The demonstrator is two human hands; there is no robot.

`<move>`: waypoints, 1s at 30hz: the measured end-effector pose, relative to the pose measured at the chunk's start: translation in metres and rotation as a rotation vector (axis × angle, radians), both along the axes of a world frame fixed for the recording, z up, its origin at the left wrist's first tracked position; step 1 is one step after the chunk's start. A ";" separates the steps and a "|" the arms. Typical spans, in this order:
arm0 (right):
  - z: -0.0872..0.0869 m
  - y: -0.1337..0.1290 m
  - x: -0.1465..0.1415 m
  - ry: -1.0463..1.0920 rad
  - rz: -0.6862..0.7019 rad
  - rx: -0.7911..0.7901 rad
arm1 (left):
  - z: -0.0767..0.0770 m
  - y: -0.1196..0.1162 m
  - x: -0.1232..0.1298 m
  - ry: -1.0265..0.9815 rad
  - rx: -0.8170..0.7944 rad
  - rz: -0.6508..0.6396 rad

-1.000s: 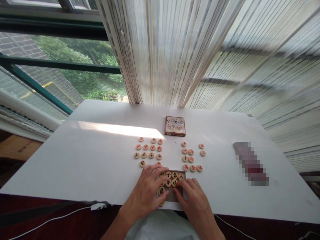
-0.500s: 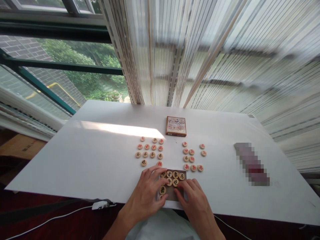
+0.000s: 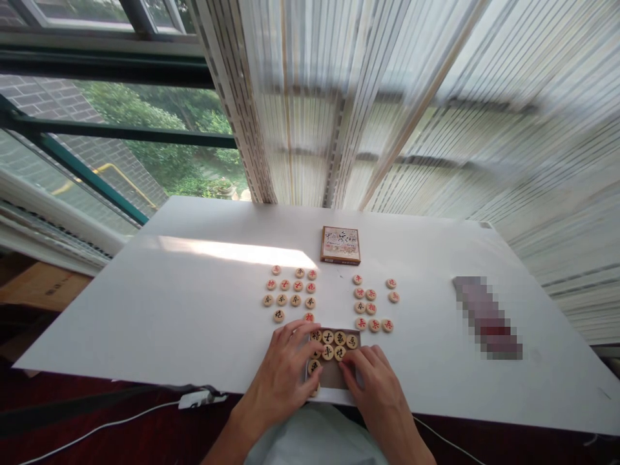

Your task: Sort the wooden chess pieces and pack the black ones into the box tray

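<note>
A shallow open tray sits at the table's near edge, holding rows of round wooden Chinese chess pieces with black characters. Fingers spread, my left hand reaches over the tray's left side; its thumb touches or covers part of a black-marked piece there. Another piece is mostly hidden beneath that thumb. My right hand is over the tray's right side, thumb and forefinger drawn together beside a black-marked piece in the second row. Whatever lies between those fingertips is hidden.
On the white table, loose pieces with red or black characters stand in a left group and a right group. Behind them lies the Chinese chess box lid. A blurred-out item is farther right.
My left thumb has shifted slightly up, covering more of the lower-left piece. My right thumb has moved a little closer to the forefinger. The loose pieces on the table stay put.
</note>
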State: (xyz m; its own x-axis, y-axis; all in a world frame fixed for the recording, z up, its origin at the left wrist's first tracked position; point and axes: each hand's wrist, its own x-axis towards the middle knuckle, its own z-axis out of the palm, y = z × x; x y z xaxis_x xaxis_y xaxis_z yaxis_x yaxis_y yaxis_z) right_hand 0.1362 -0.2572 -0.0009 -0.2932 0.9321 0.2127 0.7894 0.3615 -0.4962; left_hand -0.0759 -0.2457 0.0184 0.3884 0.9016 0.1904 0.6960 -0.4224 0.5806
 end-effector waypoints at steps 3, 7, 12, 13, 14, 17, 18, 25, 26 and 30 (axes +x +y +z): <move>0.000 0.000 -0.001 -0.001 -0.006 0.012 | 0.000 -0.001 -0.001 0.001 0.003 0.003; 0.000 0.001 -0.002 0.004 -0.007 0.021 | 0.002 -0.001 -0.001 0.001 0.001 0.005; 0.007 0.001 0.001 0.074 -0.018 -0.013 | 0.003 0.001 -0.005 -0.018 0.044 0.045; 0.009 0.000 0.002 0.098 -0.023 -0.014 | 0.003 0.002 -0.008 -0.018 0.060 0.059; 0.011 0.000 0.004 0.123 -0.032 -0.011 | 0.002 0.003 -0.010 -0.018 0.080 0.076; 0.015 0.001 0.012 0.189 -0.081 0.016 | -0.005 0.007 -0.022 -0.025 0.151 0.152; 0.016 0.001 0.016 0.203 -0.104 0.026 | -0.008 0.008 -0.027 -0.031 0.177 0.185; 0.007 0.004 0.043 0.218 -0.289 0.078 | -0.019 0.016 -0.058 -0.056 0.242 0.343; 0.005 0.004 0.046 0.218 -0.315 0.079 | -0.019 0.017 -0.061 -0.046 0.234 0.351; -0.007 0.004 0.052 0.225 -0.370 0.078 | -0.019 0.021 -0.067 -0.003 0.206 0.358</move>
State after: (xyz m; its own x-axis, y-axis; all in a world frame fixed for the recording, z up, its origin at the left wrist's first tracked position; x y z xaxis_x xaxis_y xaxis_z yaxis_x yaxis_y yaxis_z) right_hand 0.1878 -0.2536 -0.0075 0.1193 0.9443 0.3067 0.7480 0.1177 -0.6532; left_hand -0.1430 -0.2250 -0.0005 0.0562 0.9224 0.3820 0.8186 -0.2616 0.5113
